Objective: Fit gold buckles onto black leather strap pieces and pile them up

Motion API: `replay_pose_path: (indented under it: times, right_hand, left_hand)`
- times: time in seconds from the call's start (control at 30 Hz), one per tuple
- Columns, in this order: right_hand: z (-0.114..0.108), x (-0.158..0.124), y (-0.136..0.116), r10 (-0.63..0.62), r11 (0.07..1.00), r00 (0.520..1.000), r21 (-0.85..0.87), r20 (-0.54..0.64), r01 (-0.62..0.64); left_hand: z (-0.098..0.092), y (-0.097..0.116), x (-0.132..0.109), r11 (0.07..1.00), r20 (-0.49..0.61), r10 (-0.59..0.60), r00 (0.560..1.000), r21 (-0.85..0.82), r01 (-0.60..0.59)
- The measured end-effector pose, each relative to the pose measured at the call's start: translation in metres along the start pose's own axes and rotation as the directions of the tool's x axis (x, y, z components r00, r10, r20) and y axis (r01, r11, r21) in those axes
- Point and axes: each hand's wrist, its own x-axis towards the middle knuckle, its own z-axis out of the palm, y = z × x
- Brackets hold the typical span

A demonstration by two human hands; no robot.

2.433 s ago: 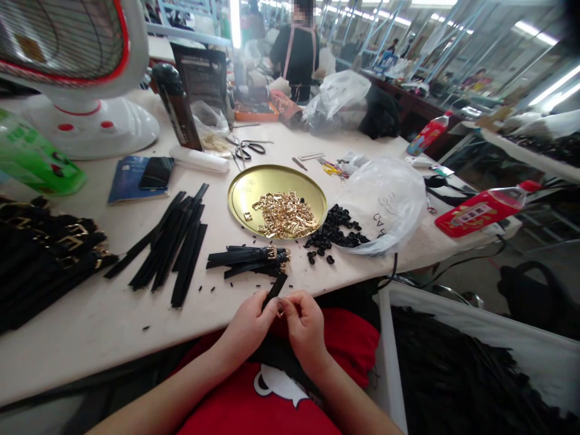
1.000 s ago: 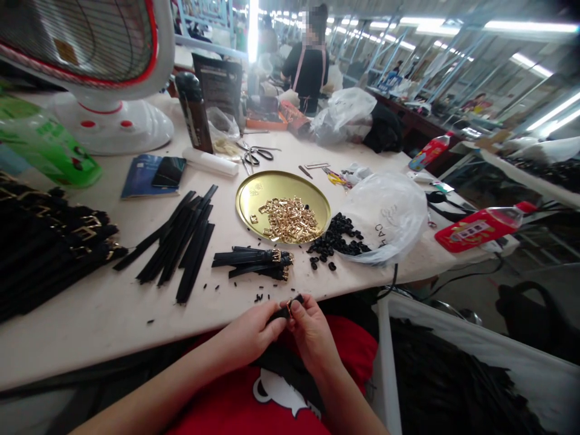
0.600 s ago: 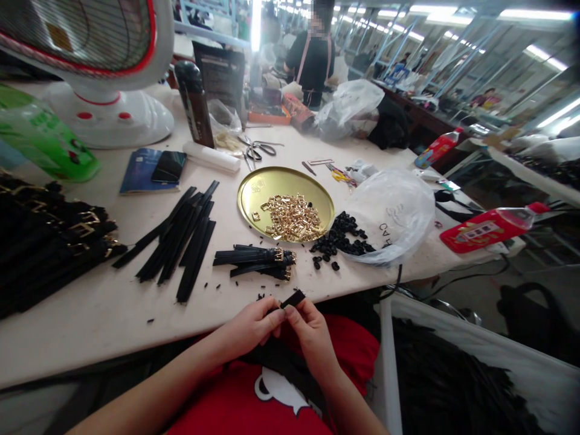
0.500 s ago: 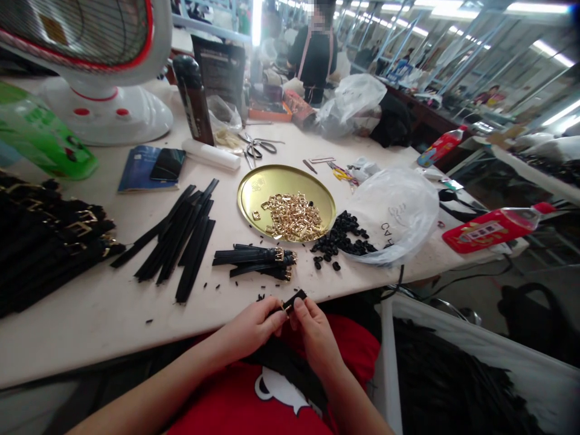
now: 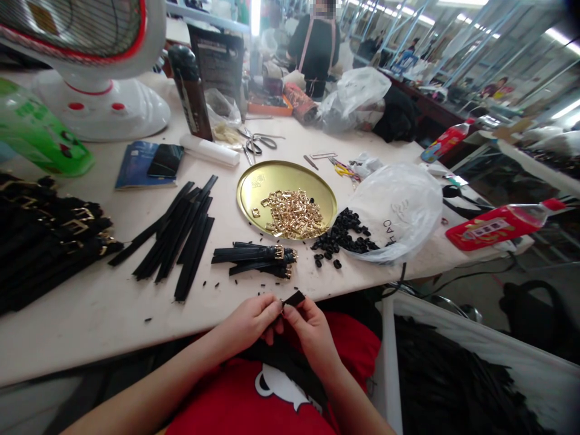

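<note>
At the table's front edge, my left hand (image 5: 265, 317) and my right hand (image 5: 312, 329) meet over my lap, fingers closed on one black strap (image 5: 293, 298). The strap's end sticks up between them; a buckle on it is mostly covered by my fingers. Just beyond lie several black straps with gold buckles (image 5: 280, 252) in a small bundle. Plain black straps (image 5: 174, 235) are spread to the left. A gold oval tray (image 5: 247, 181) holds a heap of small gold buckles (image 5: 294, 212). Black loops (image 5: 347, 232) spill from a clear plastic bag (image 5: 403, 205).
A white heater (image 5: 99, 109), a green bottle (image 5: 40, 133) and a pile of buckled straps (image 5: 49, 241) stand at left. Scissors (image 5: 258, 144) lie at the back. A red-labelled bottle (image 5: 493, 228) lies at right, above a white bin (image 5: 388, 362) of black strips. A person (image 5: 315, 51) stands beyond.
My fingers have shifted on the strap; the right thumb now lies nearer the left fingers, and the gold buckle is more covered. The view has turned slightly.
</note>
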Motion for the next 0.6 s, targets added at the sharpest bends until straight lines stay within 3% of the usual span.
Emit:
replay_pose_path:
  times: [0.13, 0.3, 0.4, 0.5, 0.6]
  right_hand:
    - [0.0018, -0.0017, -0.0037, 0.017, 0.997, 0.999, 0.074, -0.043, -0.014]
    - [0.0021, -0.0040, 0.0014, 0.054, 0.990, 0.997, 0.134, -0.055, -0.046]
    - [0.0014, -0.0072, 0.0027, -0.062, 0.996, 0.998, -0.071, -0.034, 0.059]
    - [0.0011, -0.0096, 0.0019, -0.171, 0.939, 0.985, -0.302, -0.004, 0.162]
    - [0.0020, -0.0098, 0.0010, -0.201, 0.899, 0.980, -0.396, 0.007, 0.187]
  left_hand:
    - [0.0053, 0.0023, -0.0041, 0.990, -0.127, -0.002, 0.992, 0.142, 0.020]
    - [0.0092, 0.0063, -0.0078, 0.983, -0.169, -0.010, 0.986, 0.179, 0.041]
    - [0.0090, 0.0059, -0.0079, 0.977, -0.206, -0.004, 0.979, 0.210, 0.048]
    - [0.0088, 0.0042, -0.0081, 0.972, -0.219, 0.004, 0.976, 0.230, 0.048]
    - [0.0093, 0.0035, -0.0088, 0.977, -0.200, -0.011, 0.980, 0.207, 0.053]
